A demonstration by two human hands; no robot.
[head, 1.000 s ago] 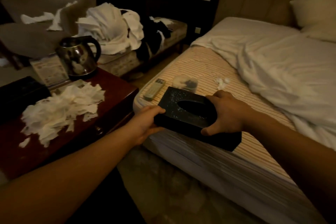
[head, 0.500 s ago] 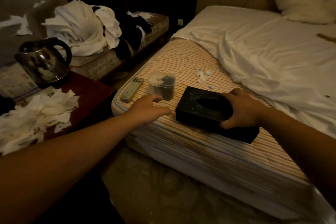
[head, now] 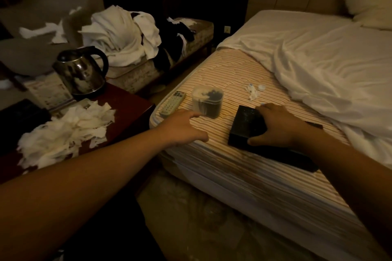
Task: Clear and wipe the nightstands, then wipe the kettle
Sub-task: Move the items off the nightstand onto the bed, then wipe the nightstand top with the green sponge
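Observation:
The dark red nightstand (head: 129, 108) at the left carries a steel kettle (head: 81, 72) with a black handle and a heap of torn white tissues (head: 67, 127). A black tissue box (head: 244, 125) lies on the bare striped mattress (head: 222, 74) near its corner. My right hand (head: 280, 127) grips the box, fingers over its top and thumb on the near side. My left hand (head: 182, 127) hovers open over the mattress edge, fingertips close to a clear plastic container (head: 207, 100).
A grey remote (head: 172, 104) lies on the mattress corner beside the container, with small paper scraps (head: 252, 91) further in. A rumpled white sheet (head: 318, 70) covers the rest of the bed. Behind stand a bench with white towels (head: 121, 36) and a grey chair (head: 42, 17).
The black box went from both hands onto the mattress. My left hand let go and now hovers near the clear container; my right hand stays on the box.

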